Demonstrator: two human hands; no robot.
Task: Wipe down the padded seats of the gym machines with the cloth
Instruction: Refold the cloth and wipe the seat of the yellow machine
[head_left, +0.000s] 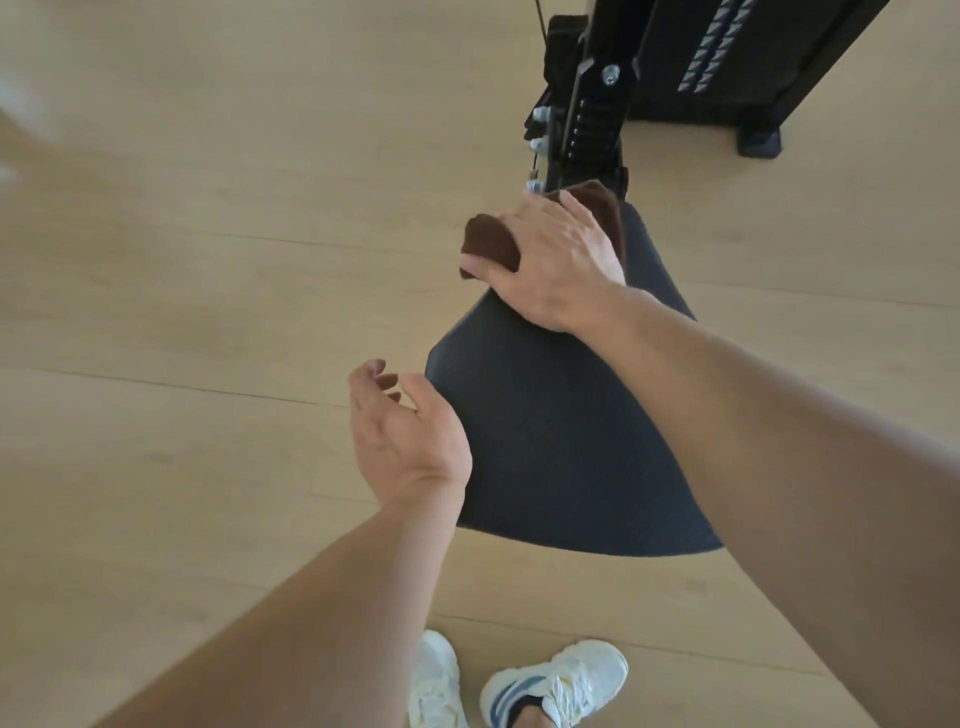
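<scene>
My right hand (558, 260) is flat on the brown cloth (491, 244), thumb hooked round its near fold, pressing it into the narrow far end of the padded seat (561, 431), up at about one o'clock from my feet. My left hand (402, 431) hovers just off the seat's left edge at nine o'clock, fingers loosely curled and holding nothing.

The cloth looks light, soft and floppy, so I reckon it wants a spread palm on top, with the thumb pinning an edge; otherwise it will bunch up and drag. It is dark brown, plush like a towel, folded thick, with one wad poking out left of my thumb and another edge showing past my fingers. The seat looks firm but springy. Its dark grey, faintly textured cover should let the cloth glide, though I'm only judging by eye.

The pad widens toward me, rounded at its corners, and most of that broad near end lies bare below my wrist. Beyond the cloth, at twelve o'clock, rises the black machine frame (597, 104).
</scene>
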